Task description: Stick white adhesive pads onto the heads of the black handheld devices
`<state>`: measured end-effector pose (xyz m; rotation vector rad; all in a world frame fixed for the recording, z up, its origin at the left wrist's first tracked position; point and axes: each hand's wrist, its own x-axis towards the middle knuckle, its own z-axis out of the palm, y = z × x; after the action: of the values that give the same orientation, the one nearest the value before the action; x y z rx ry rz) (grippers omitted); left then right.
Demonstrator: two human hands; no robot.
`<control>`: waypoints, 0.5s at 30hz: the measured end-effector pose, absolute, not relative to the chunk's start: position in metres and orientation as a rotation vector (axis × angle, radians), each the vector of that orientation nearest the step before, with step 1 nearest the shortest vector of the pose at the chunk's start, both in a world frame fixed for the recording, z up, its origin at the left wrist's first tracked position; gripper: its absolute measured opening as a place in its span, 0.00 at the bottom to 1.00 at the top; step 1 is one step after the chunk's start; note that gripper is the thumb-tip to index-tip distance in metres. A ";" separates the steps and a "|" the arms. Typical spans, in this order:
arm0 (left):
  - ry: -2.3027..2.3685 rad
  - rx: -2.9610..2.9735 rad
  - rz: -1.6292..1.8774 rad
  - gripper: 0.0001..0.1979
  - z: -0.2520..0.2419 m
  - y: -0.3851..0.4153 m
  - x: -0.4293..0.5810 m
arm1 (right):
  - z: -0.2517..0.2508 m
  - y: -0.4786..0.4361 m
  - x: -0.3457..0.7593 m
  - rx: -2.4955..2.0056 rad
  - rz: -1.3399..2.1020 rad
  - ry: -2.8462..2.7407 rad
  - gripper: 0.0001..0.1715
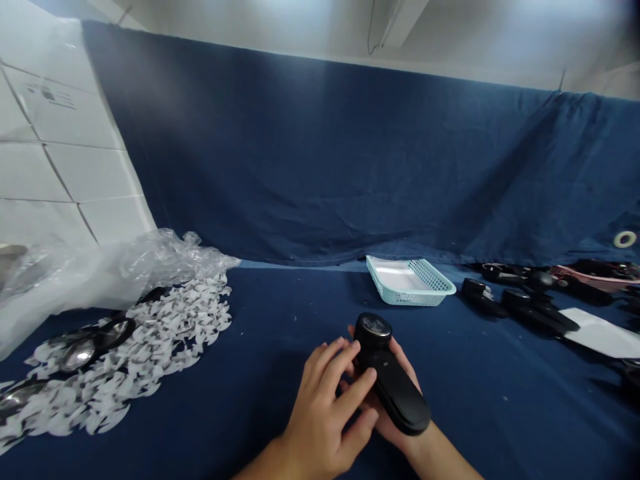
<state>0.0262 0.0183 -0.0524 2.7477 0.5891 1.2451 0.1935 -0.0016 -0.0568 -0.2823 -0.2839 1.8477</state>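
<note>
Your right grip (384, 418) holds a black gadget (397, 390) from below, up off the blue surface (270, 327). The gadget's shiny round end (375, 325) is farther from you. Your left grip (323, 410) is loose, with fingers apart and tips at the gadget's side. Past it, a light blue basket (417, 298) stands with a white sheet inside. More black gadgets (523, 307) lie to the right. On the left is a pile of white bits (165, 347), near clear plastic (165, 260).
</note>
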 end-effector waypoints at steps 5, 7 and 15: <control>0.479 2.833 1.342 0.30 -0.061 0.018 0.030 | -0.058 0.000 0.193 -0.152 1.877 -0.216 0.32; 0.421 2.898 1.445 0.25 -0.064 0.019 0.033 | -0.060 -0.001 0.193 -0.135 1.875 -0.225 0.31; 0.993 2.744 1.655 0.25 -0.088 0.023 0.043 | -0.063 0.009 0.198 -0.055 1.945 -0.362 0.26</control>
<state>0.0430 0.0233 -0.0881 2.7443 0.9931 1.6552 0.1976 0.0086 -0.0629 -0.0552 -0.3621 1.9452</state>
